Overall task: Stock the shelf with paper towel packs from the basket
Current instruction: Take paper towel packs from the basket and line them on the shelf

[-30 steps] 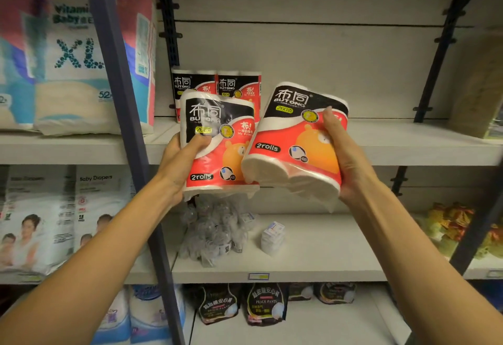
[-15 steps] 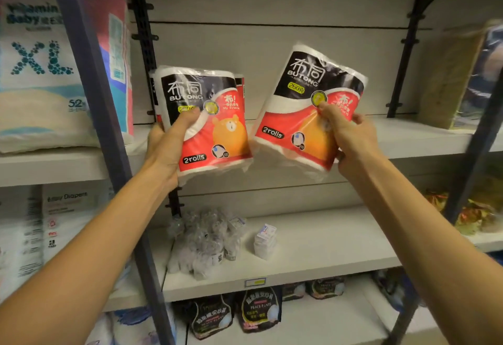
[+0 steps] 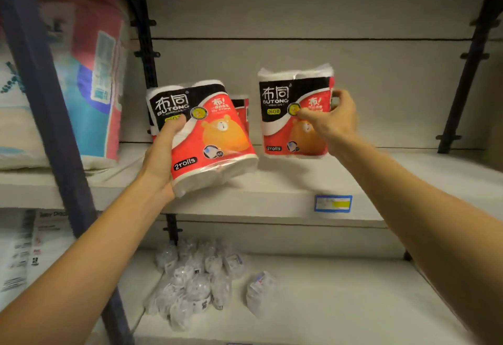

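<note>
On white shelf [image 3: 272, 189], glossy cylindrical two-roll packs [image 3: 295, 116].

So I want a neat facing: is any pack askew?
Yes: the pack in the left hand is tilted, not set down. The right hand's pack is upright.

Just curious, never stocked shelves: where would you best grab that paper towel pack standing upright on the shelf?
Probably its upper right edge, coming from the right, as the right hand does on the upright pack: that side is open, while the tilted pack crowds its left.
</note>
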Demonstrator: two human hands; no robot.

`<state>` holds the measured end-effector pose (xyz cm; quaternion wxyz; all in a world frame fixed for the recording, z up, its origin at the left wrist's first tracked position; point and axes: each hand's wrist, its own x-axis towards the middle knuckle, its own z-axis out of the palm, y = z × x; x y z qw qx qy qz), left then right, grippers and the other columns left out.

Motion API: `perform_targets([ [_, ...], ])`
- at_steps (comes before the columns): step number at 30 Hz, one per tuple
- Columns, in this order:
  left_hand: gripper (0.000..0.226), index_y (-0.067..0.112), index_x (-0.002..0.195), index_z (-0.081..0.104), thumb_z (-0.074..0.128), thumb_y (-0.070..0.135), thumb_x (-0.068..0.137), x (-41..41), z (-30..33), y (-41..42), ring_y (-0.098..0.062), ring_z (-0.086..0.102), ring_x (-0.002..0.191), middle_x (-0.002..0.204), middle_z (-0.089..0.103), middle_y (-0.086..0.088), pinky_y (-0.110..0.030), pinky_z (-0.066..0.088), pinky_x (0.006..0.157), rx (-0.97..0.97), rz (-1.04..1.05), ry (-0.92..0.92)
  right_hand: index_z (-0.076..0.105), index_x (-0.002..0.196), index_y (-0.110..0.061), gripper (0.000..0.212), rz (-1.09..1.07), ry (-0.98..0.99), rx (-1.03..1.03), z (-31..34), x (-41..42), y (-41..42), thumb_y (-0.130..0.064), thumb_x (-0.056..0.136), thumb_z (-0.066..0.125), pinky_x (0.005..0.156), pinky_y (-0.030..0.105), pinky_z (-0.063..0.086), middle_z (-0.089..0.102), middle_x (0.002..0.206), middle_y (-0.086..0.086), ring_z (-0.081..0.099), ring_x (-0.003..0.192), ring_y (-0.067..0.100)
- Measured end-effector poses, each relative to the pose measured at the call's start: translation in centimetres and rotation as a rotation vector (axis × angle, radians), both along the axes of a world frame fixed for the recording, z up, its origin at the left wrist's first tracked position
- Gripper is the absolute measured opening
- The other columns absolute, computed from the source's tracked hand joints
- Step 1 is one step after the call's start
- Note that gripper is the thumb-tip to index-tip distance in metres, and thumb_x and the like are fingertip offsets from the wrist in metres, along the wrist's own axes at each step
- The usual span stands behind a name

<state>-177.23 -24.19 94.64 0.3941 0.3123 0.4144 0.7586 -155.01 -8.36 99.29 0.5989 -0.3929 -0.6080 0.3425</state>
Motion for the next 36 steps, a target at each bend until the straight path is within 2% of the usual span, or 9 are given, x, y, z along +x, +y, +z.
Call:
perform_targets([
  [6,0.028,0.024,0.109,0.068,0.061,0.043,0.088,1.0,0.6,2.3,-0.025,0.075,0.077,0.1,0.076,-0.009,-0.039,0.061,0.063,-0.002,0.051,-0.03,0.055,0.124,-0.027,0.08,-0.111,-0.198,-0.011,-0.3,-1.8,7.5,-0.045,0.054,0.089,0.094,0.046,0.05,0.066,0.113,-0.001,0.063,0.103,0.023],
  [11,0.037,0.022,0.116,0.067,0.062,0.044,0.087,1.4,0.3,3.7,-0.031,0.073,0.088,0.107,0.075,-0.012,-0.053,0.058,0.082,-0.015,0.102,-0.043,0.056,0.123,-0.018,0.07,-0.06,-0.225,-0.109,-1.0,-3.4,11.7,-0.035,0.064,0.089,0.083,0.033,0.048,0.065,0.114,0.004,0.062,0.104,0.025],
  [15,0.043,0.022,0.123,0.065,0.066,0.043,0.085,1.5,0.2,4.6,-0.036,0.07,0.102,0.112,0.073,-0.013,-0.061,0.05,0.093,-0.01,0.154,-0.031,0.058,0.116,-0.016,0.069,-0.025,-0.254,-0.161,-1.8,-5.1,13.6,-0.037,0.059,0.091,0.087,0.04,0.053,0.066,0.11,0.005,0.063,0.101,0.027],
  [21,0.035,0.023,0.118,0.066,0.064,0.04,0.087,1.6,0.4,5.4,-0.029,0.075,0.084,0.106,0.075,-0.011,-0.042,0.061,0.068,0.006,0.122,-0.009,0.057,0.115,-0.015,0.069,0.042,-0.264,-0.195,-2.4,-7.1,15.5,-0.036,0.059,0.091,0.089,0.043,0.054,0.065,0.111,0.008,0.063,0.101,0.029],
  [26,0.053,0.023,0.129,0.061,0.068,0.041,0.08,1.9,-0.1,6.0,-0.033,0.071,0.1,0.117,0.071,-0.012,-0.045,0.06,0.071,0.016,0.073,-0.007,0.048,0.119,-0.013,0.073,0.07,-0.295,-0.217,-2.2,-7.4,15.8,-0.03,0.062,0.09,0.093,0.045,0.052,0.06,0.116,0.009,0.059,0.108,0.03],
  [29,0.061,0.023,0.132,0.06,0.072,0.042,0.075,1.9,-0.4,6.2,-0.036,0.069,0.106,0.12,0.07,-0.012,-0.049,0.059,0.078,-0.002,0.053,0.01,0.037,0.128,-0.013,0.088,0.024,-0.325,-0.245,-1.8,-7.5,14.8,-0.034,0.061,0.09,0.099,0.046,0.046,0.05,0.127,0.015,0.05,0.118,0.036],
  [32,0.067,0.022,0.134,0.058,0.078,0.04,0.073,2.1,-0.1,6.6,-0.038,0.066,0.11,0.124,0.068,-0.014,-0.057,0.053,0.09,0.01,0.041,0.035,0.03,0.138,-0.009,0.085,-0.112,-0.373,-0.06,-0.8,-6.2,11.9,-0.036,0.074,0.078,0.099,0.042,0.039,0.043,0.134,0.02,0.04,0.127,0.037],
  [34,0.068,0.021,0.132,0.059,0.081,0.037,0.069,2.8,0.2,7.0,-0.038,0.066,0.11,0.123,0.068,-0.015,-0.06,0.051,0.093,0.027,0.024,0.048,0.038,0.137,-0.008,0.073,0.014,-0.291,0.037,0.0,-4.9,9.6,-0.041,0.081,0.071,0.095,0.043,0.048,0.052,0.13,0.017,0.052,0.118,0.032],
  [36,0.058,0.02,0.124,0.064,0.081,0.033,0.07,3.6,0.6,7.4,-0.038,0.068,0.106,0.119,0.07,-0.015,-0.059,0.052,0.091,0.053,0.006,0.068,0.054,0.125,-0.011,0.063,0.358,-0.217,-0.073,0.8,-3.4,6.7,-0.054,0.081,0.068,0.073,0.041,0.058,0.063,0.114,0.01,0.067,0.092,0.024],
])
